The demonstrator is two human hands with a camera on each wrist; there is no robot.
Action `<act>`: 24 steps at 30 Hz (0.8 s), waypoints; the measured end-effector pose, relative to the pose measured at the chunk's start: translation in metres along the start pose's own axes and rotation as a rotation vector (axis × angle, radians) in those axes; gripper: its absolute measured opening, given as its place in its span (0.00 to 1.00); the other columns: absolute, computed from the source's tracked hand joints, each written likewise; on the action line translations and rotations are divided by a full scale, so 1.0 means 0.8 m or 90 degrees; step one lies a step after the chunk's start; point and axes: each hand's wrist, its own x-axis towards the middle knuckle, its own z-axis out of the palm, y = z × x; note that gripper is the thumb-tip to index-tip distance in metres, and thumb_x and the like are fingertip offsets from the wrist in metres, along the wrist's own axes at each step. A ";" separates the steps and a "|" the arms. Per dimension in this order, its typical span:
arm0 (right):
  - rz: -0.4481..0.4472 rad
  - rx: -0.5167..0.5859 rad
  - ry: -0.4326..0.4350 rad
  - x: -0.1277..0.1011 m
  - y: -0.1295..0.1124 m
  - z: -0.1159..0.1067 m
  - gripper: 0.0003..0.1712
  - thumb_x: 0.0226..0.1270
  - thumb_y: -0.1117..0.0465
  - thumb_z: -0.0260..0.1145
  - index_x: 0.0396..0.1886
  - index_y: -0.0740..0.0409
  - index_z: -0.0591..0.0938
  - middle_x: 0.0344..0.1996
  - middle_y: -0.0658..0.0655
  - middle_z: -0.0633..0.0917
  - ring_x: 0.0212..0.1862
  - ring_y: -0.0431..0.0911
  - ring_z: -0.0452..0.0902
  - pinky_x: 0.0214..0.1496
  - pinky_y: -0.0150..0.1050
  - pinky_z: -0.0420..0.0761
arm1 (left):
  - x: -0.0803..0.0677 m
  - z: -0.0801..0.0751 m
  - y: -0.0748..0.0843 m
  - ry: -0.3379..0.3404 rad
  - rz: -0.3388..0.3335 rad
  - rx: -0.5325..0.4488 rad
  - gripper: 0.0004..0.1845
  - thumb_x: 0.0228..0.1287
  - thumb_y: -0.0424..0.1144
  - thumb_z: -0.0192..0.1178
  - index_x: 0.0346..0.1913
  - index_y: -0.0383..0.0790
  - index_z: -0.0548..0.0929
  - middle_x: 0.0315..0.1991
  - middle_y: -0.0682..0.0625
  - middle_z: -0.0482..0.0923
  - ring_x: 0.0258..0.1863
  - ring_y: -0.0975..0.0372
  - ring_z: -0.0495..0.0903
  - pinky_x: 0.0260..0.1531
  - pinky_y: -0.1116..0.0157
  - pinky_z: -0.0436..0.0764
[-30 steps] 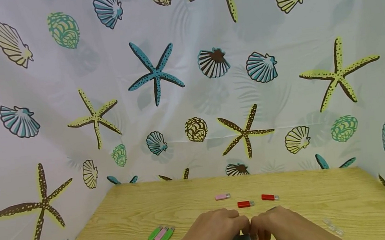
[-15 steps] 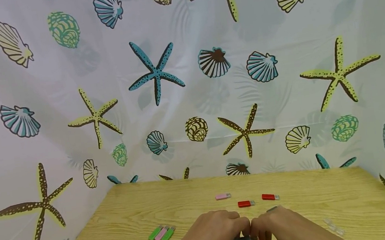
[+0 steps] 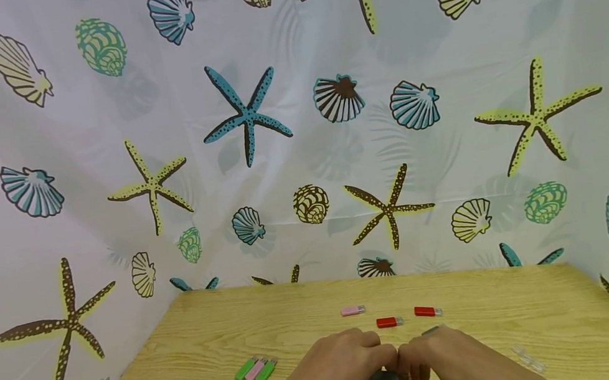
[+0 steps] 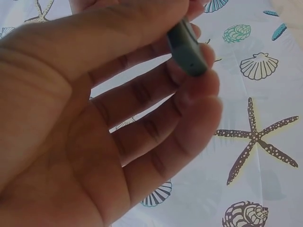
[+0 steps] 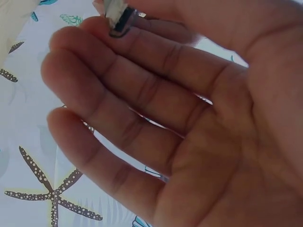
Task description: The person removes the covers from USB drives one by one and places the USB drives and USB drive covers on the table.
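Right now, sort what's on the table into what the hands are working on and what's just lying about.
In hand:
- dark USB stick, held between left hand and right hand

Lying about:
- green and pink sticks
- pink stick
- two red sticks
- clear caps

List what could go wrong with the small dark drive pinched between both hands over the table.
1. The left hand and right hand hold the dark drive only at the fingertips; it might slip and drop onto the table.
2. The clear caps lie close to the right forearm; a sweep could knock them off.
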 end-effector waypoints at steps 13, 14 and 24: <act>0.031 0.041 -0.010 -0.002 -0.004 -0.002 0.08 0.71 0.54 0.60 0.31 0.43 0.83 0.23 0.32 0.77 0.26 0.28 0.72 0.28 0.30 0.74 | 0.002 0.000 -0.001 -0.029 -0.010 -0.055 0.07 0.62 0.45 0.65 0.42 0.51 0.84 0.31 0.66 0.76 0.28 0.78 0.69 0.31 0.77 0.71; 0.028 0.041 -0.009 -0.002 -0.004 -0.002 0.08 0.71 0.54 0.60 0.31 0.43 0.83 0.23 0.32 0.77 0.26 0.28 0.72 0.27 0.30 0.74 | 0.002 -0.001 -0.001 -0.029 -0.008 -0.054 0.07 0.62 0.45 0.65 0.42 0.51 0.84 0.31 0.66 0.76 0.28 0.78 0.69 0.31 0.77 0.71; -0.024 0.041 -0.002 -0.004 -0.001 -0.002 0.08 0.71 0.56 0.60 0.31 0.43 0.81 0.22 0.32 0.76 0.26 0.27 0.71 0.26 0.29 0.73 | 0.000 -0.002 -0.003 -0.024 0.020 -0.042 0.06 0.62 0.45 0.65 0.41 0.51 0.83 0.31 0.66 0.76 0.30 0.78 0.70 0.33 0.79 0.71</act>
